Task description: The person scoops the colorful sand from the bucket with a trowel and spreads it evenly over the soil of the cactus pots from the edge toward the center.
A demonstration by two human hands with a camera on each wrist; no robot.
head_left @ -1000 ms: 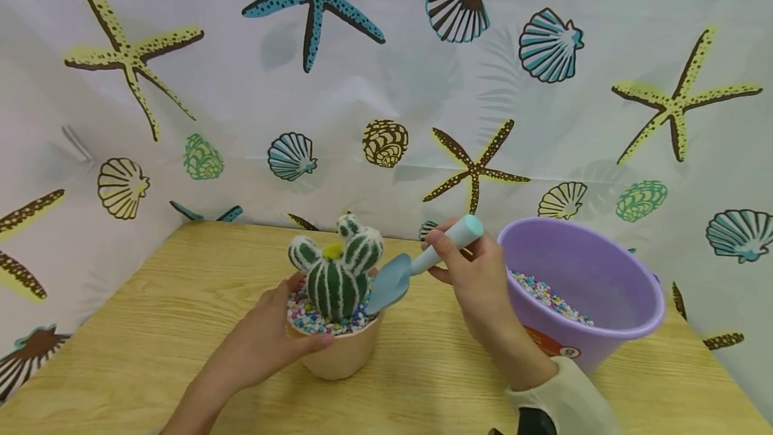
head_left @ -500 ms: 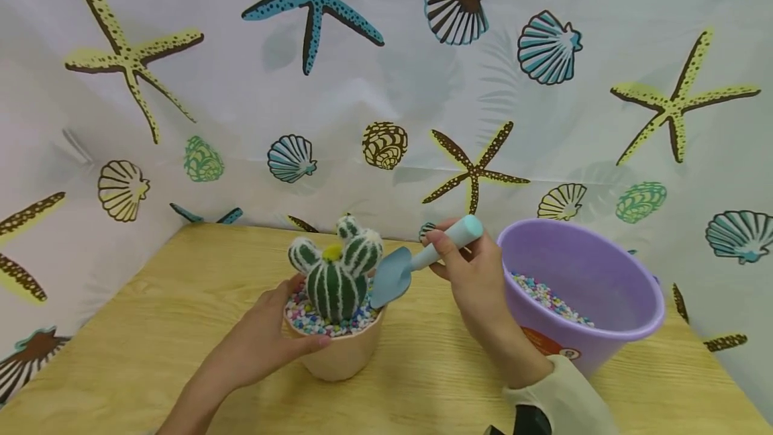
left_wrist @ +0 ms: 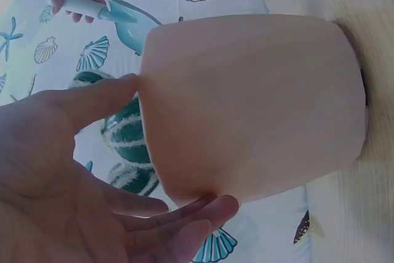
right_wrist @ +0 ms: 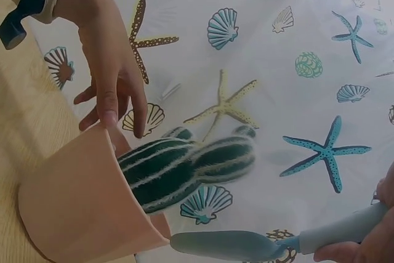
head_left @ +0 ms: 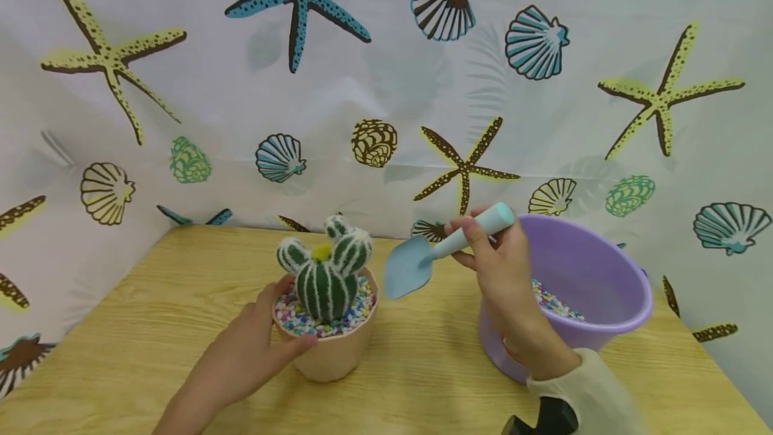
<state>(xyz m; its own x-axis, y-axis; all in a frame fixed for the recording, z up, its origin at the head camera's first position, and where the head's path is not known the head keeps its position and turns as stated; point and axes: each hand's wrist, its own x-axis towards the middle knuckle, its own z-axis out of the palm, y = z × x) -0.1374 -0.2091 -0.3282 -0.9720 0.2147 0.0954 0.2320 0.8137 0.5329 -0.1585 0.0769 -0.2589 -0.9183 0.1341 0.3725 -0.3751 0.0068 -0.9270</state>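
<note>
In the head view my left hand (head_left: 244, 344) grips a peach flower pot (head_left: 335, 358) at its left side, thumb on the near rim and fingers round the far side. A green-and-white artificial cactus (head_left: 326, 287) with a yellow top stands in the pot among multicoloured pebbles (head_left: 359, 314). To the right, my right hand (head_left: 504, 277) pinches the pale blue handle of a small toy trowel (head_left: 409, 266) between thumb and fingers. Its blade points left, clear of the pot's rim. In the left wrist view the thumb and fingertips touch the pot's wall (left_wrist: 252, 109).
A purple bucket (head_left: 643, 301) holding more multicoloured pebbles (head_left: 555, 304) stands on the right, partly behind my right hand and forearm. The wood-grain table (head_left: 181, 287) meets a white cloth (head_left: 423, 86) printed with starfish and shells at the back.
The trowel's blade has come up off the pebbles at the pot's right rim and moved right, towards the bucket. My left hand keeps its hold on the pot. The head view has shifted slightly.
</note>
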